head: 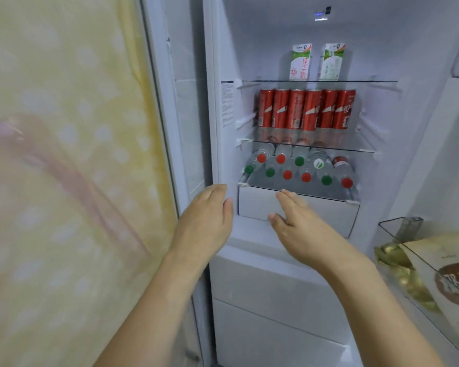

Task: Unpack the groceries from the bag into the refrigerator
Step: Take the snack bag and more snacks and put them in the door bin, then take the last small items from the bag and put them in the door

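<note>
Right now I hold my left hand (pixel 206 215) and right hand (pixel 300 229) flat, fingers straight, holding nothing, before the open refrigerator (pixel 419 123). Milk cartons (pixel 300 62) stand on top, red cans (pixel 305 109) below, water bottles (pixel 297 168) lowest; no bag visible.

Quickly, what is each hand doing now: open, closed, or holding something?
Left hand: open, fingers straight, holding nothing.
Right hand: open, fingers straight, holding nothing, in front of the white drawer.
</note>
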The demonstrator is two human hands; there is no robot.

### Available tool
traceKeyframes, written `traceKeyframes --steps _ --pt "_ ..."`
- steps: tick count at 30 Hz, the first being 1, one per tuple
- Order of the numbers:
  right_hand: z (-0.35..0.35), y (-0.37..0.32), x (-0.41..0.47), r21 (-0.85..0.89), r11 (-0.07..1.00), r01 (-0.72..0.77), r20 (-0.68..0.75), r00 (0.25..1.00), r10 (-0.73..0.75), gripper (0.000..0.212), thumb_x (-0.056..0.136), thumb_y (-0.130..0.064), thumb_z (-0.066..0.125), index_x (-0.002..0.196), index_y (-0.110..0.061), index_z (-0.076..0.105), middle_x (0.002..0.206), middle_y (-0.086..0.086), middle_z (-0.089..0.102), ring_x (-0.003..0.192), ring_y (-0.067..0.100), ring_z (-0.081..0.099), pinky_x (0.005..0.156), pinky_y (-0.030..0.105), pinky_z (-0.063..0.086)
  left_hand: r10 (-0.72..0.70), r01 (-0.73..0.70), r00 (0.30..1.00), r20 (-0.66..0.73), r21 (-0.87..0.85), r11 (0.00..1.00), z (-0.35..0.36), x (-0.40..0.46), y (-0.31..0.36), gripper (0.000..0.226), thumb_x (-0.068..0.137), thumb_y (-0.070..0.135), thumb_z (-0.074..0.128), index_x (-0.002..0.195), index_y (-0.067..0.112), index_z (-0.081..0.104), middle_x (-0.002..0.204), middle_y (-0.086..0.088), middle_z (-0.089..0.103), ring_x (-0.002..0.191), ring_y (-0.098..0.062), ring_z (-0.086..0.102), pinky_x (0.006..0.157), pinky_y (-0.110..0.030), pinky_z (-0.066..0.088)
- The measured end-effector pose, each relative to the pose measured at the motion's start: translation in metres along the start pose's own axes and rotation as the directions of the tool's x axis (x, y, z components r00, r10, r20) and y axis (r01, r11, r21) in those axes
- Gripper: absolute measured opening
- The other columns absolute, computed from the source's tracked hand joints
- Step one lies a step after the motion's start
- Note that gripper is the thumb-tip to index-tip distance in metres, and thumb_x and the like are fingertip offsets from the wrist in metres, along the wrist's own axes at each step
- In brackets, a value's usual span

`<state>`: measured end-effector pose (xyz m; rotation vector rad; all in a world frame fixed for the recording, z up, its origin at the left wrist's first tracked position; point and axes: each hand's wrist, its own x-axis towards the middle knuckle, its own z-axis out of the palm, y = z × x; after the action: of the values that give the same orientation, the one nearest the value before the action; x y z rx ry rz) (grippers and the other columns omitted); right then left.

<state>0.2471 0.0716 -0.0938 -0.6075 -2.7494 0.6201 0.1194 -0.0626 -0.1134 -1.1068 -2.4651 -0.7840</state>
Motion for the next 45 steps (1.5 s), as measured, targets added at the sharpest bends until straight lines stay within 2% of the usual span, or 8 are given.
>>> traceKeyframes --steps 7,11,14,22,27,35,42,45 --pt "0.024 -0.032 0.024 0.075 0.980 0.184 0.133 0.972 -0.193 0.056 0.105 -0.033 0.030 0.155 -0.016 0.012 0.163 -0.002 0.006 0.149 0.013 0.003 0.116 0.023 0.004 -0.196 0.199 0.980 -0.043 0.122 0.972 -0.036 -0.028 -0.034 0.044 0.104 0.031 0.035 0.142 0.010 0.044 0.144 -0.006 0.049 0.132 -0.020 0.044 0.106 -0.030 0.034" --pt "0.041 -0.061 0.032 0.116 0.951 0.285 0.218 0.927 -0.305 0.057 0.105 -0.035 0.030 0.155 -0.015 0.011 0.163 -0.001 0.005 0.149 0.012 0.003 0.116 0.023 0.003 -0.277 0.290 0.956 -0.097 0.168 0.942 -0.067 -0.054 -0.046 0.044 0.104 0.030 0.037 0.143 0.012 0.044 0.146 -0.003 0.048 0.134 -0.017 0.043 0.105 -0.024 0.029" --pt "0.057 -0.089 0.034 0.156 0.919 0.362 0.263 0.881 -0.392 0.058 0.105 -0.035 0.030 0.155 -0.015 0.010 0.163 0.000 0.006 0.149 0.012 0.003 0.116 0.023 0.003 -0.339 0.363 0.930 -0.142 0.205 0.909 -0.091 -0.080 -0.054 0.045 0.104 0.031 0.036 0.146 0.015 0.042 0.148 -0.001 0.046 0.136 -0.016 0.041 0.106 -0.025 0.028" --pt "0.085 -0.138 0.030 0.211 0.834 0.511 0.337 0.763 -0.552 0.060 0.104 -0.038 0.030 0.156 -0.018 0.006 0.163 -0.004 0.003 0.149 0.009 0.002 0.114 0.021 0.002 -0.393 0.417 0.909 -0.138 0.289 0.862 -0.127 -0.120 -0.068 0.050 0.104 0.033 0.037 0.152 0.019 0.031 0.157 0.007 0.032 0.144 -0.004 0.024 0.109 -0.014 0.015" --pt "0.091 -0.159 0.024 0.231 0.780 0.581 0.374 0.688 -0.622 0.059 0.104 -0.037 0.030 0.156 -0.017 0.007 0.163 -0.001 0.003 0.150 0.012 0.003 0.117 0.025 0.004 -0.494 0.529 0.848 -0.191 0.351 0.773 -0.142 -0.146 -0.063 0.053 0.104 0.036 0.034 0.154 0.020 0.025 0.159 0.006 0.028 0.146 -0.007 0.023 0.114 -0.023 0.019" --pt "0.104 -0.202 -0.025 0.324 0.624 0.711 0.406 0.491 -0.770 0.058 0.105 -0.034 0.028 0.156 -0.015 0.006 0.163 -0.003 -0.001 0.149 0.007 -0.003 0.115 0.021 -0.002 -0.638 0.685 0.724 -0.262 0.372 0.626 -0.180 -0.208 -0.047 0.053 0.105 0.037 0.031 0.154 0.021 0.022 0.160 0.006 0.025 0.146 -0.008 0.021 0.113 -0.021 0.018" --pt "0.112 -0.243 -0.079 0.416 0.478 0.773 0.404 0.314 -0.859 0.058 0.105 -0.035 0.028 0.156 -0.018 0.004 0.163 -0.005 -0.004 0.148 0.005 -0.006 0.114 0.020 -0.004 -0.673 0.790 0.614 -0.412 0.326 0.520 -0.214 -0.272 -0.024 0.049 0.104 0.033 0.037 0.150 0.018 0.034 0.153 0.004 0.038 0.139 -0.011 0.035 0.105 -0.020 0.026" --pt "0.115 -0.257 -0.104 0.449 0.405 0.796 0.408 0.220 -0.886 0.058 0.105 -0.034 0.028 0.156 -0.019 0.005 0.163 -0.007 -0.004 0.148 0.004 -0.007 0.109 0.015 -0.006 -0.695 0.832 0.554 -0.458 0.311 0.459 -0.225 -0.299 -0.015 0.049 0.104 0.033 0.036 0.151 0.019 0.031 0.157 0.006 0.033 0.142 -0.007 0.029 0.105 -0.015 0.021"
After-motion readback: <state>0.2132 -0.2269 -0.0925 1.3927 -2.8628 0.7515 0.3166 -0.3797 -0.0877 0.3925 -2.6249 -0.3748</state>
